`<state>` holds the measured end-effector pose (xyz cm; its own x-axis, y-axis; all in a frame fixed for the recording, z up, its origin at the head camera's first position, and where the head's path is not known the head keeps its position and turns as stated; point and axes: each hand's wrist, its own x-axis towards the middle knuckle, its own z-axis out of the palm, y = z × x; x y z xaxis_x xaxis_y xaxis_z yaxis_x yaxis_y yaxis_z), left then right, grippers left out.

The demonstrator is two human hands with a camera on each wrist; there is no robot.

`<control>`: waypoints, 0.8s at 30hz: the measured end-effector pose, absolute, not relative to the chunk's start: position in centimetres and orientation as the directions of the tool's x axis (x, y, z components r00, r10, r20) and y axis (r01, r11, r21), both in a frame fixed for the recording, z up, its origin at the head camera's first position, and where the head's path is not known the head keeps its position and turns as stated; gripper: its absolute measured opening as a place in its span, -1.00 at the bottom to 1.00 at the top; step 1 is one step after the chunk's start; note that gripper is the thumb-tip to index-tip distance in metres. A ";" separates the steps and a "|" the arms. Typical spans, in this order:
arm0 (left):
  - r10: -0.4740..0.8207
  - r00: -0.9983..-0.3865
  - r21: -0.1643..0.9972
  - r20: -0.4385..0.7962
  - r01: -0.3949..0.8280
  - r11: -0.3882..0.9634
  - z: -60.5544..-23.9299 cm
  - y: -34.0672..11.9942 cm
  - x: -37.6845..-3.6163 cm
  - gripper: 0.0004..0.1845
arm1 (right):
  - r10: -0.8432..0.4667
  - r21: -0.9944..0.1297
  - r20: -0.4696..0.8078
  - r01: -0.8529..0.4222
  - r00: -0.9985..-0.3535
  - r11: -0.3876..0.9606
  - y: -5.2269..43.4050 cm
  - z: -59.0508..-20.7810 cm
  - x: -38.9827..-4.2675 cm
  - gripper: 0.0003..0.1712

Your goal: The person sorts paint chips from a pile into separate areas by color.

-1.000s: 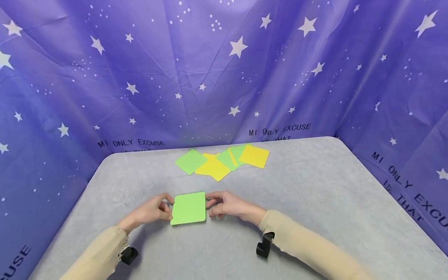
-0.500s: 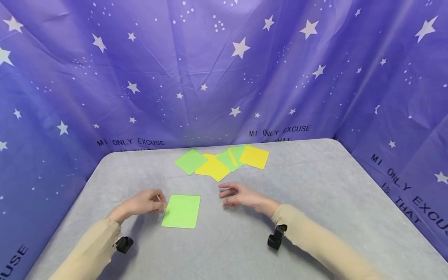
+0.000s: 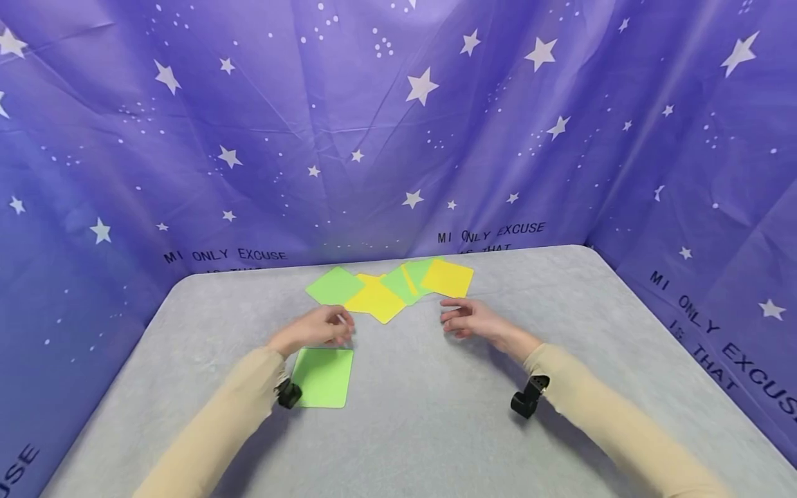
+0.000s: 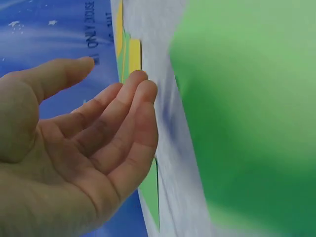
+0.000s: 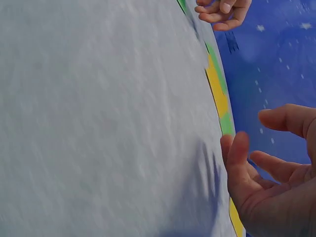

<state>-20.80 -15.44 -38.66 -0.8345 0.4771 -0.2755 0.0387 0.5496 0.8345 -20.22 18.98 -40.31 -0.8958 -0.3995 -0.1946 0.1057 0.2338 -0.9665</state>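
A purple, star-printed curtain (image 3: pixel 373 131) stands behind the far edge of your grey worktop (image 3: pixel 423 422), over which your left sleeve (image 3: pixel 214 422) and right sleeve (image 3: pixel 613 415) reach in. Around the middle of that far edge lies an overlapping row of green and yellow cards (image 3: pixel 376 297), its long axis running roughly along the edge. A single green card (image 3: pixel 324 379) lies flat by itself, closer to the near edge and left of the middle; it looks about square, so it gives you no long axis to line up with. Your left hand (image 3: pixel 316 326) holds nothing, fingers loosely bent and thumb well apart, between that card and the row. Your right hand (image 3: pixel 478 322) is equally unladen, thumb and fingers wide apart, on the near side of the right-end yellow card (image 3: pixel 450 278). As I judge it, the relation that counts is this: the row lies from your hands toward the far edge, your right hand nearer its yellow end, your left nearer the left-end green card (image 3: pixel 332 283) and the single one. You can't tell here whether any fingertip touches a card.
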 end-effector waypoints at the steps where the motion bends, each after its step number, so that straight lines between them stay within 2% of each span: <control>1: 0.472 -0.840 0.836 -0.269 0.040 0.548 -38.7 -14.7 -21.1 -0.79 | -0.380 -0.964 -0.198 0.110 -0.904 0.241 19.3 -40.2 -20.4 -0.29; 6: 0.445 -0.870 0.836 -0.214 0.072 0.544 -38.7 -11.5 -22.7 -0.78 | -0.292 -0.962 -0.190 0.119 -0.937 0.244 20.8 -39.8 -21.6 -0.31; 12: 0.428 -0.890 0.867 -0.156 0.085 0.491 -38.9 -8.7 -24.4 -0.74 | -0.211 -0.972 -0.193 0.157 -0.958 0.174 22.4 -40.0 -22.9 -0.32; 17: 0.394 -0.912 0.872 -0.110 0.102 0.480 -39.5 -6.7 -25.4 -0.74 | -0.171 -0.972 -0.221 0.201 -0.960 0.125 23.3 -40.4 -23.7 -0.32; 24: 0.352 -0.935 0.829 -0.032 0.172 0.532 -40.3 -4.0 -26.6 -0.73 | -0.150 -0.954 -0.299 0.294 -0.942 0.055 23.8 -40.3 -24.4 -0.32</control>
<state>-26.58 -4.01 -40.30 -0.9353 0.3523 -0.0322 0.1718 0.5320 0.8292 -24.44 23.79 -40.34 -0.9423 -0.1500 -0.2992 0.2942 0.0552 -0.9541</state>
